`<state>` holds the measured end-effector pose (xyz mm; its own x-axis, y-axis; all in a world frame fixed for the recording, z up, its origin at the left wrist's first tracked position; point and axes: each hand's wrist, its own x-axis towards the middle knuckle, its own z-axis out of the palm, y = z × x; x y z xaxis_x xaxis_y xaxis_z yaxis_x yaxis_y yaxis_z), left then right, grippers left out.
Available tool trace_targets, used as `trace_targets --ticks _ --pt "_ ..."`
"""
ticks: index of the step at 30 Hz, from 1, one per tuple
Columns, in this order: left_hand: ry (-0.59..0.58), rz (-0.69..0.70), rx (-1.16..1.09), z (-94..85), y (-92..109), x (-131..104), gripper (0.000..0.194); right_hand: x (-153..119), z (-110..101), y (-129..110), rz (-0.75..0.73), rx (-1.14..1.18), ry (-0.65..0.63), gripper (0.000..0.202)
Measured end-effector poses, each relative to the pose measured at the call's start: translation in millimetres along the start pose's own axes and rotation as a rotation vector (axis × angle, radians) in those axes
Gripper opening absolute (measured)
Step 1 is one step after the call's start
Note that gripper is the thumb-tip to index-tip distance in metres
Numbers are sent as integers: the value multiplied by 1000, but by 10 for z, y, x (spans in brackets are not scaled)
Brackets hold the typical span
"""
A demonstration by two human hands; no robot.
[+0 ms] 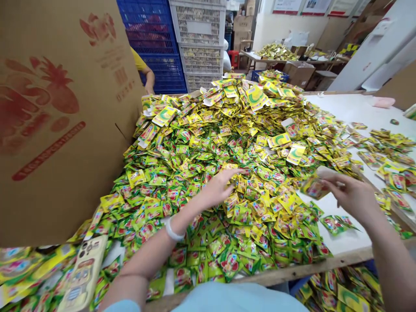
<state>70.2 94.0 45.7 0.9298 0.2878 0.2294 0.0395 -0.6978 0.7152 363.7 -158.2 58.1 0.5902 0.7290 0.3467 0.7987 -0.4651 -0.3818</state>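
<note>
Yellow-and-green packets (253, 190), red-printed brown carton (71, 143)

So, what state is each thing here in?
Sachets: loosely heaped
Left hand: thumb and forefinger parted, over the sachets, contact unclear
Right hand: closed on a small pack
Phone: lying back up, screen hidden
Large carton: upright, top out of view
White crates: stacked
Blue crates: stacked

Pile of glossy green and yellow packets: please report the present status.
Left hand open over pile. Right hand pinching small printed yellow pack. Large brown cardboard box left of pile.
</note>
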Motion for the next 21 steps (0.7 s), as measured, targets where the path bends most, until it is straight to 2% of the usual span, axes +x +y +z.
trace_targets --ticks 2,3,5,7,8,10,12,14,15,17,19,21 --pt "-59 -52 216 -100 -247 154 59 174 103 110 28 -348 40 30" --pt "-93 -77 291 -112 -348 214 59 240 223 71 -13 -418 33 31" --pt "-94 -115 363 -81 -489 281 51 332 563 -116 -206 -328 -6 34" --pt "9 -142 304 -29 -555 275 39 377 934 -325 -399 -137 -82 37" --pt "84 -163 230 -10 -566 249 35 384 1089 -404 -441 -62 -105 34" --pt "233 -218 79 5 -554 174 35 371 1282 -505 -411 11 -84 33" --pt "375 -254 -52 0 -498 104 37 331 1305 -593 -322 33 -9 40" --pt "436 -258 -168 0 -399 64 38 281 1194 -757 -290 98 28 41" --pt "425 -260 -246 5 -336 55 39 259 1111 -880 -330 142 18 39" --pt "324 -292 -415 27 -197 44 43 236 939 -1178 -514 186 -53 30" --pt "213 -352 -568 57 -65 22 50 245 810 -1461 -688 112 -126 25" --pt "164 -390 -649 89 30 -17 52 254 757 -1645 -714 30 -169 26"
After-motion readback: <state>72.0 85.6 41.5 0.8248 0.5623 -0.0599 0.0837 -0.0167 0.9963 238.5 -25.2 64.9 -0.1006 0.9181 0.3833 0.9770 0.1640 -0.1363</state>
